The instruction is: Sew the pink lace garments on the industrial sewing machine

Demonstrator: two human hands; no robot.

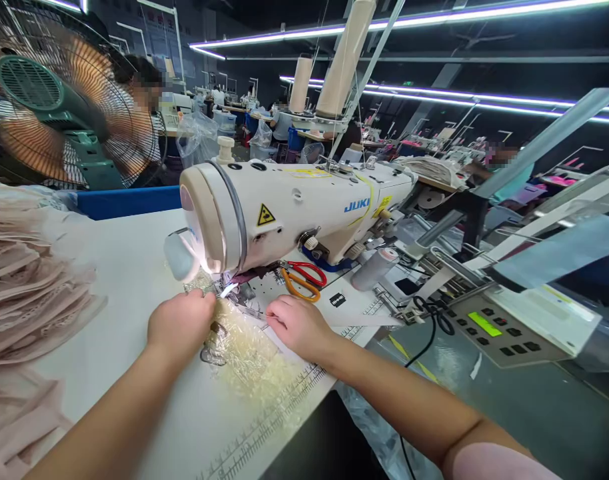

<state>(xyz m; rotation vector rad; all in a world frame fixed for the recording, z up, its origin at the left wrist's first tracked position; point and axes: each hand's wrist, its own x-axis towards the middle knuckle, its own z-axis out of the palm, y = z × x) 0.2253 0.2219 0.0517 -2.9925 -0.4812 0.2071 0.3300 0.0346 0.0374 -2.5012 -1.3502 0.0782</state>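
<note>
A white JUKI sewing machine [279, 207] stands over the table, a lamp glowing by its needle area. My left hand [182, 327] is closed at the left of the needle, fingertips pressed together at the edge of some pale lacy material [198, 280]. On the right, my right hand [299, 327] is closed in a pinch beside the metal guide; what lies between its fingertips is too small to make out. A pale strip [367, 321] runs from near this hand to the metal feeder. Between my hands lies a crinkled, shiny yellowish patch [249, 353] on the tabletop.
Red-handled and orange-handled scissors [304, 280] lie behind my right hand, near a grey thread spool [374, 269]. Pale pink fabric pieces [29, 287] are piled at left. A large fan [59, 100], a control panel [499, 327] and other people at machines surround the table.
</note>
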